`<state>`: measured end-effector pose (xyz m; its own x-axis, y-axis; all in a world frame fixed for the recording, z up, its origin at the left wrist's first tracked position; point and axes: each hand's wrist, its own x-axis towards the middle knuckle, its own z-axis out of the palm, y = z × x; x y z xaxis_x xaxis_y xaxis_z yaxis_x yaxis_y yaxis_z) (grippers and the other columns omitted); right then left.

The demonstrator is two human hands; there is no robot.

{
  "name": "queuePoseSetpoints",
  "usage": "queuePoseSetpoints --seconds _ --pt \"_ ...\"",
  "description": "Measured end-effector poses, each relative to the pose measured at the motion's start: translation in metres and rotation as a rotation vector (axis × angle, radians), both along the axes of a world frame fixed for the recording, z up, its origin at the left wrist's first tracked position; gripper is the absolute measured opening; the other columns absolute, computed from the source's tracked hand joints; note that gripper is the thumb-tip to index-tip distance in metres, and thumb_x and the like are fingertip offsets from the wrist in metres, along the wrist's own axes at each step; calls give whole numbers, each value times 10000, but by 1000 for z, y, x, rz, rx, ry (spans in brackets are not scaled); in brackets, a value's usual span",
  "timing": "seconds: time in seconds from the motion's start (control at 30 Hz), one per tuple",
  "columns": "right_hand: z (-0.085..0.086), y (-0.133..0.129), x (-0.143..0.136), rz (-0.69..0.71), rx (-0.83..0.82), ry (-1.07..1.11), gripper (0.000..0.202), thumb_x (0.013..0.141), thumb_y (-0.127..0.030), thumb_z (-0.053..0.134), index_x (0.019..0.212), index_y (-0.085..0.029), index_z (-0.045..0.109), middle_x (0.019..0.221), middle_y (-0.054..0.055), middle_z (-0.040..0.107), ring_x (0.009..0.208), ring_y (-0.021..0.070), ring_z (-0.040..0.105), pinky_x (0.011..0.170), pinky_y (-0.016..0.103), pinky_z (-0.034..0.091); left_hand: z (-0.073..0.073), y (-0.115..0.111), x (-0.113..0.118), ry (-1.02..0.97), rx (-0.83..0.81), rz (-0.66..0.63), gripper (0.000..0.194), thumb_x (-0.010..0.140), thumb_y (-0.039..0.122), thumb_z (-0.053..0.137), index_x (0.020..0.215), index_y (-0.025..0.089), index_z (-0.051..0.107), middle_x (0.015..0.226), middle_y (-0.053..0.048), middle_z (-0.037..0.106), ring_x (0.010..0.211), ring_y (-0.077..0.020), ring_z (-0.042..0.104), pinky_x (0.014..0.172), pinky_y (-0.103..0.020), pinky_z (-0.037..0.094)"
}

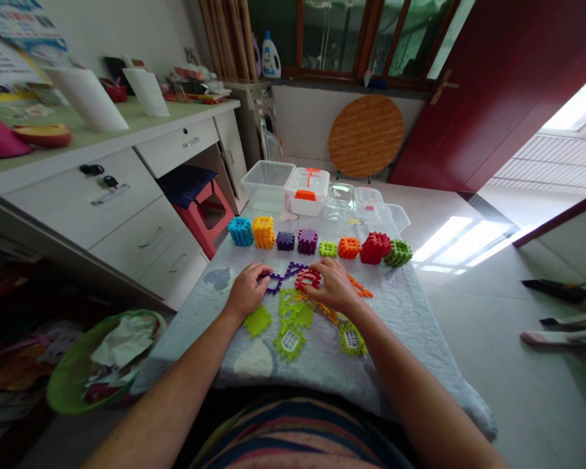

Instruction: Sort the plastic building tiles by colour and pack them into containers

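Note:
Toy interlocking building pieces lie on a cloth-covered table. My left hand (248, 288) has its fingers closed at the left edge of a purple square frame piece (275, 284). Between the thumb and fingers of my right hand (336, 284) is a red frame piece (307, 280), low over the table. A purple triangular piece (295, 268) lies between the hands. Nearer me are lime green pieces, among them a solid one (258, 321) and two with white grid windows, one at left (290, 342) and one at right (352, 339). Orange pieces (360, 286) lie partly behind my right hand.
Stacks of pieces sorted by colour stand in a row, from a blue stack (241, 231) to a dark green stack (398, 253). Behind them are an open clear bin (268, 185) and a lidded box with orange latches (306, 203). A red stool (208, 218) stands left.

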<state>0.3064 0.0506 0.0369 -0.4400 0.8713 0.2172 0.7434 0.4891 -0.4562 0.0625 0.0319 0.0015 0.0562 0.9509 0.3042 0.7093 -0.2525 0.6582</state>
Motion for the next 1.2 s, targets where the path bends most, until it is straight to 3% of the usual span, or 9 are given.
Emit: queuePoseSetpoints --seconds 0.33,0.8,1.1,1.2 --pt "-15 8 -11 1 -38 -101 335 762 -424 672 991 -179 679 941 68 574 938 226 502 874 349 381 1 0 0 3 10 -5 168 809 201 515 909 185 649 951 -56 658 950 -212 616 916 -367 485" --pt "-3 12 -13 34 -100 -250 353 728 -442 669 974 -188 674 996 95 589 961 260 504 852 357 394 0 0 -2 -14 7 -2 171 789 190 526 898 191 658 946 -49 660 940 -207 622 897 -358 497" --pt "1 10 -20 2 -83 -313 386 666 -463 706 922 -181 643 984 107 586 963 280 498 847 377 395 1 0 -1 -17 -7 0 166 797 217 523 892 197 658 949 -51 660 948 -215 615 909 -368 484" --pt "10 13 -12 7 -38 -264 388 657 -435 719 946 -192 626 1009 91 571 967 267 484 841 371 392 2 0 -2 -13 -23 -7 174 809 240 515 895 196 660 959 -54 656 950 -217 613 909 -370 483"
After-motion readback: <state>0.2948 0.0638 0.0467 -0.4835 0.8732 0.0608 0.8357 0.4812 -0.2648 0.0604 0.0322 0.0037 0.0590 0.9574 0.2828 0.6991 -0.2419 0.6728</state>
